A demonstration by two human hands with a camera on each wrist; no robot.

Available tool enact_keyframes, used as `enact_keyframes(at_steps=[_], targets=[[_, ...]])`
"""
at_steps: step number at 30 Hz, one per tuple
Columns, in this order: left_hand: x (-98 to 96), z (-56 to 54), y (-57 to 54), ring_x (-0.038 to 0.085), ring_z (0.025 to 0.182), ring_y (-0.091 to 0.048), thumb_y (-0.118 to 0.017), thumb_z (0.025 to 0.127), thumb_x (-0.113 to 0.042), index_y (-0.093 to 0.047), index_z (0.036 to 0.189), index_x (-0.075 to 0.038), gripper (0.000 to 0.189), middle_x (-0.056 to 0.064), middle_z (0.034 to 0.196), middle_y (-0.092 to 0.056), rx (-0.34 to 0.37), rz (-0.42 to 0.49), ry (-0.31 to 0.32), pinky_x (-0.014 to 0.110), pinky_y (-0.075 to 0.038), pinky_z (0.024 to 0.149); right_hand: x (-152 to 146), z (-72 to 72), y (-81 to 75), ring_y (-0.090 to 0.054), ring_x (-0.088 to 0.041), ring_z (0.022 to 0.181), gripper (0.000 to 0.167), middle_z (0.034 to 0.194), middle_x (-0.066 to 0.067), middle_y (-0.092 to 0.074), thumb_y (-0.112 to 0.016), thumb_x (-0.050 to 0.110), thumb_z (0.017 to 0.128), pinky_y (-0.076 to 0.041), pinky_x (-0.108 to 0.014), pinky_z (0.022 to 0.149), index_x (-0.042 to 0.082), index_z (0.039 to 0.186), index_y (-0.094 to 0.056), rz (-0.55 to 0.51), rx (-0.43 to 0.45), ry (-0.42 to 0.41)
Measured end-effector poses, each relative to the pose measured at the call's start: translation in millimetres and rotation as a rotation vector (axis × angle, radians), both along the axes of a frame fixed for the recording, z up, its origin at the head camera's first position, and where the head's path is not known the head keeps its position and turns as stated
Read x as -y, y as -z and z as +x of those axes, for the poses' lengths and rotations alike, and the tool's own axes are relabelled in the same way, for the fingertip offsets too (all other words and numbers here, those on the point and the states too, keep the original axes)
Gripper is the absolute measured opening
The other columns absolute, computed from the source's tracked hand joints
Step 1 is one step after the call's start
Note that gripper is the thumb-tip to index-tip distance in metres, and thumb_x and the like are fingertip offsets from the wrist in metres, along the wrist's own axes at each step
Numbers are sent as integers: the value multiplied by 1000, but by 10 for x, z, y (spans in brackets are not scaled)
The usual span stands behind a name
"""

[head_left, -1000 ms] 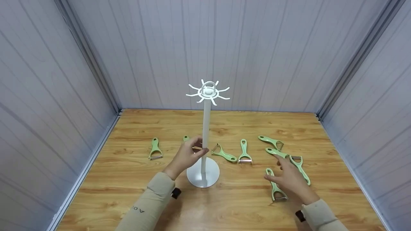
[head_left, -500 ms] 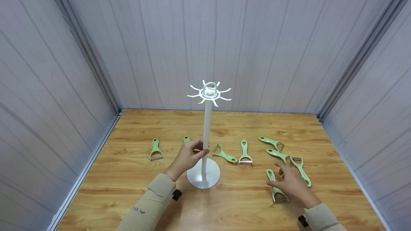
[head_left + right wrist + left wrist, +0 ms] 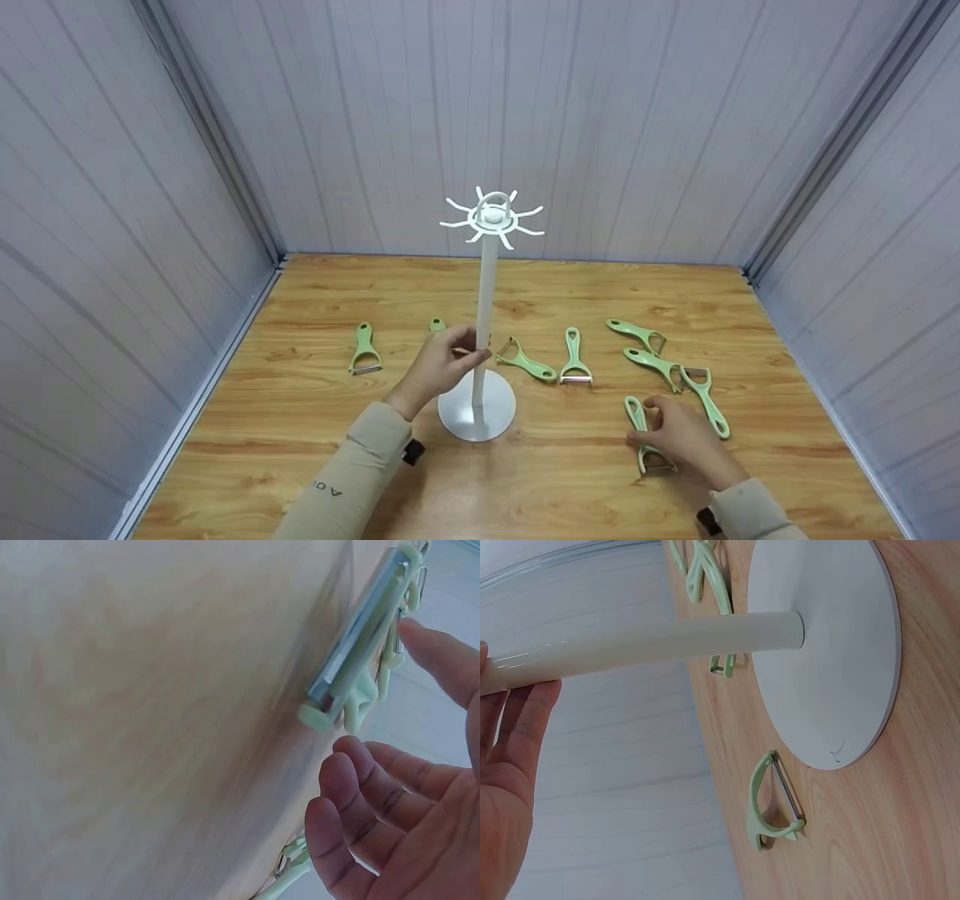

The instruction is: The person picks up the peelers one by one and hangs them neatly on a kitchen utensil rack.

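Observation:
A white stand [image 3: 487, 292] with a round base and a ring of curved hooks on top stands upright on the table. My left hand [image 3: 439, 365] grips its pole between thumb and fingers; the left wrist view shows the pole [image 3: 682, 639] from below the grip. At the right, my right hand [image 3: 688, 436] is low over a green Y-shaped peeler [image 3: 634, 411]. Its thumb lies on one side and its fingers on the other, spread apart with a gap in the right wrist view, where the peeler's blade [image 3: 358, 626] faces the camera. The hand covers part of this peeler.
Behind the right hand lie three more green peelers close together, one of them [image 3: 650, 360] in the middle. Two peelers rest right of the pole, one upright in view [image 3: 574, 352]. Further left is another peeler [image 3: 364, 346], and one [image 3: 437, 325] is mostly hidden behind the left hand.
My right hand has drawn back from the group of peelers toward the nearest one, its fingers coming down beside that handle. The left hand still holds the pole.

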State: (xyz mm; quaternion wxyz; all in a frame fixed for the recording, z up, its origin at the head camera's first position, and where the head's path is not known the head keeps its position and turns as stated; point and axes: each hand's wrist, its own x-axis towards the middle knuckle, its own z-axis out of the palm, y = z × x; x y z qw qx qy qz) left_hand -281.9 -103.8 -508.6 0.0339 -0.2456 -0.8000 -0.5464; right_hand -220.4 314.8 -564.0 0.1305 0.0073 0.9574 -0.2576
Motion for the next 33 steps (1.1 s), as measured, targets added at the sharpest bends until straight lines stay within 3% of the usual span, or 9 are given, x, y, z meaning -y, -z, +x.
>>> enact_keyframes(at_steps=[6,12,21,25,33], targets=[[14,2,-22,28,99,-76,-76,103,-10,-73,118,5,21,15,105,-78,4,-21,8,38,-66,88,-13,-19,16,-66,-17,82,72,96,-2,-73,-90,39,90,-54,-41,72,-4,141,-63,-3,37,3],[22,0,-17,27,99,-77,-75,103,-10,-73,117,2,19,15,106,-78,14,-25,11,39,-66,89,-5,-27,50,-58,-17,71,49,84,-2,-67,-89,27,91,-44,-34,63,0,128,-72,-21,29,-11],[1,-6,-10,27,100,-76,-74,103,-10,-73,117,0,17,15,107,-78,10,-19,21,38,-66,88,23,-37,41,-64,-15,65,36,84,-2,-68,-82,12,94,-49,-32,60,-1,125,-72,-7,49,-22],[-6,1,-18,28,102,-76,-74,104,-12,-72,119,-1,18,13,108,-77,24,-28,20,38,-66,87,42,-44,37,-61,-17,65,25,85,-3,-65,-80,10,94,-46,-33,60,2,117,-73,36,21,-38],[9,7,-3,25,101,-74,-74,104,-11,-72,118,-3,16,11,106,-76,31,-24,13,38,-66,85,98,-62,-2,-60,-17,72,23,88,-3,-67,-81,12,91,-47,-35,64,5,112,-73,42,-51,-35]])
